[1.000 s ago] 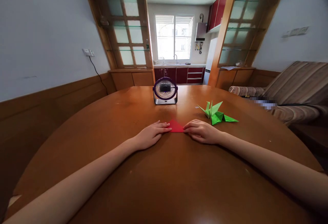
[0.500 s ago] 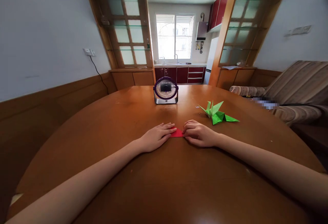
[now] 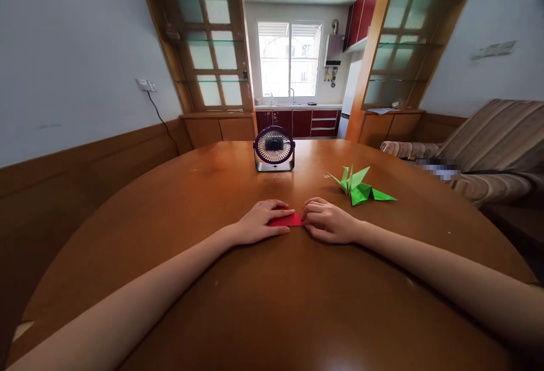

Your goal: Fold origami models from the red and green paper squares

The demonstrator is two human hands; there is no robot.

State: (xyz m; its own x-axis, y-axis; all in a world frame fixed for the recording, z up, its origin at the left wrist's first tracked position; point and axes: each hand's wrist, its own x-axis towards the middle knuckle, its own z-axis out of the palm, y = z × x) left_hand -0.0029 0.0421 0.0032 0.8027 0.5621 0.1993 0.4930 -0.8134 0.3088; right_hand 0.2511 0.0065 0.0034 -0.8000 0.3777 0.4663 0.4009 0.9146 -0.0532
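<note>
A piece of folded red paper (image 3: 287, 220) lies flat on the wooden table, between my two hands. My left hand (image 3: 261, 222) rests over its left part, fingers stretched along the far side and thumb apart on the near side, so red shows in the gap. At the paper's right end, my right hand (image 3: 325, 221) has its fingers curled and pinched at the tip, which they partly hide. Beyond my right hand sits a green origami crane (image 3: 359, 187), with a pointed green part reaching to the right.
A small purple desk fan (image 3: 274, 147) stands on the table (image 3: 272, 297) past the hands. To the right is a striped armchair (image 3: 480, 139). A black cord (image 3: 162, 122) hangs from the wall socket at left. Kitchen cabinets and a window lie behind.
My left hand has shifted slightly, its thumb parting from its fingers and uncovering more of the red paper. My right hand stays at the paper's right end.
</note>
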